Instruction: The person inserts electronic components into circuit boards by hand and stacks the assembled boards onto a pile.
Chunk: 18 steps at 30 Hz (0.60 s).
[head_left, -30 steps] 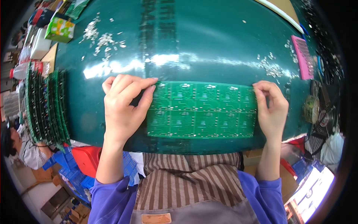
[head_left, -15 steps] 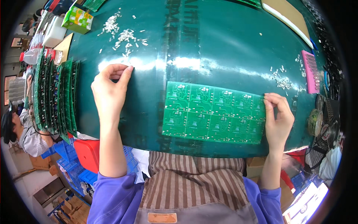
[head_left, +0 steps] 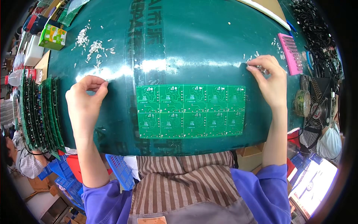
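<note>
A green printed circuit board (head_left: 191,112), a panel of repeated sections, lies flat on the green table (head_left: 194,41) in front of me. My left hand (head_left: 86,102) hovers to the board's left, thumb and forefinger pinched together; anything between the tips is too small to make out. Just beyond it is a scattered pile of small pale parts (head_left: 96,48). Past the board's upper right corner, my right hand (head_left: 270,76) is also closed in a pinch. It partly covers a second pile of small parts (head_left: 257,58), and its fingertips hide what they may hold.
Several populated boards (head_left: 39,112) stand in a row at the left edge. Behind them are a bottle (head_left: 14,79) and a green-yellow carton (head_left: 53,36). On the right are a pink block (head_left: 291,54) with rows of parts, a tape roll (head_left: 302,102) and a fan (head_left: 317,109).
My right hand has left the board's right edge and moved up to the small parts on the right. The left hand stays pinched. The whole view has shifted, and the board appears straighter.
</note>
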Each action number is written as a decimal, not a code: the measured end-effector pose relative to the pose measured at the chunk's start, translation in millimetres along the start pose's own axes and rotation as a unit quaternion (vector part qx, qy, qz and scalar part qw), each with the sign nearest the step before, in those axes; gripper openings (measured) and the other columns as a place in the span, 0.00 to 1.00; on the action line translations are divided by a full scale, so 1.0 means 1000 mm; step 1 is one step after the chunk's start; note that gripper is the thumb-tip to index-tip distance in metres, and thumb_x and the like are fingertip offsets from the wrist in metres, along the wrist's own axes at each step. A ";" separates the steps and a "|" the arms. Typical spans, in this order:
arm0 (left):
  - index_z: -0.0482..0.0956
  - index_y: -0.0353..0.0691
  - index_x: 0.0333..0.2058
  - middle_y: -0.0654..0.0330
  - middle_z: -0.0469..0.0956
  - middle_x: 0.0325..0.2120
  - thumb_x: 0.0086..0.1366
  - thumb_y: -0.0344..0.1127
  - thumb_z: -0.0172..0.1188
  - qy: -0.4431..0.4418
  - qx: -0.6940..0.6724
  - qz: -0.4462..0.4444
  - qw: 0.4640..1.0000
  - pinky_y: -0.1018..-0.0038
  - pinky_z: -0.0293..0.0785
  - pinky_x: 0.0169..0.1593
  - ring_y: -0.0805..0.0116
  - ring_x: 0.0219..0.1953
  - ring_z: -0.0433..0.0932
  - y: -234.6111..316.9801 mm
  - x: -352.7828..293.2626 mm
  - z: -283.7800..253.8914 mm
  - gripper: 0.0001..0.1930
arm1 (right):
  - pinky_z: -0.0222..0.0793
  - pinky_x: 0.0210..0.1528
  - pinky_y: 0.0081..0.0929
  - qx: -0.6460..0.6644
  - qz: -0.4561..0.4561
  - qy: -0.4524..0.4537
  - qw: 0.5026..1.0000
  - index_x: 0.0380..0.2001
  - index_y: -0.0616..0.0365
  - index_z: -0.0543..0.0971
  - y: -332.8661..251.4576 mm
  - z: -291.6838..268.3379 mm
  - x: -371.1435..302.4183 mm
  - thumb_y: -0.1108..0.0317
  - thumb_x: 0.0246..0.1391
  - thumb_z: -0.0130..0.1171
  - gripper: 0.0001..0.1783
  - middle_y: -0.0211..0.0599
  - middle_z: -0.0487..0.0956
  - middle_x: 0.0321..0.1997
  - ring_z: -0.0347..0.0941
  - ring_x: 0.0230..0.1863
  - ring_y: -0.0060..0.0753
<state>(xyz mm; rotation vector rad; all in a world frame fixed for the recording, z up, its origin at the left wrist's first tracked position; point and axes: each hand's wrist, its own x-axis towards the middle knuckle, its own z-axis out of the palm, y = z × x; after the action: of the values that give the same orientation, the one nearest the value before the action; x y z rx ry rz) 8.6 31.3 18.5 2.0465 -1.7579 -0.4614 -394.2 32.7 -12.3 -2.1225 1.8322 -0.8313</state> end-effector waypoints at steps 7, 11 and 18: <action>0.85 0.33 0.38 0.52 0.85 0.34 0.62 0.28 0.65 0.045 0.080 0.124 0.988 0.71 0.77 0.43 0.60 0.36 0.84 -0.008 0.001 0.011 0.07 | 0.73 0.39 0.28 0.007 -0.029 -0.002 1.000 0.32 0.60 0.83 0.004 0.007 0.006 0.77 0.51 0.67 0.04 0.36 0.82 0.34 0.77 0.37 0.33; 0.86 0.36 0.39 0.54 0.83 0.35 0.64 0.27 0.63 0.070 0.120 0.177 0.974 0.66 0.76 0.44 0.55 0.38 0.82 -0.010 0.001 0.021 0.07 | 0.72 0.39 0.25 0.069 0.010 0.019 0.997 0.33 0.62 0.82 -0.013 0.012 -0.007 0.77 0.54 0.65 0.03 0.34 0.82 0.32 0.76 0.34 0.27; 0.86 0.40 0.40 0.58 0.82 0.34 0.64 0.29 0.63 0.103 0.169 0.220 0.955 0.64 0.71 0.49 0.58 0.39 0.79 -0.015 -0.001 0.026 0.08 | 0.76 0.39 0.22 0.270 0.082 -0.025 0.959 0.34 0.62 0.82 -0.090 0.029 -0.060 0.79 0.56 0.66 0.03 0.36 0.84 0.31 0.82 0.34 0.27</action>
<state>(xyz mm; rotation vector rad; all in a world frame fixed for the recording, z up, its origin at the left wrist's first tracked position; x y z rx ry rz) 8.8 31.8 -11.3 1.7406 -2.1871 0.1934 -306.4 103.0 -6.8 -1.6128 1.5042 -1.0742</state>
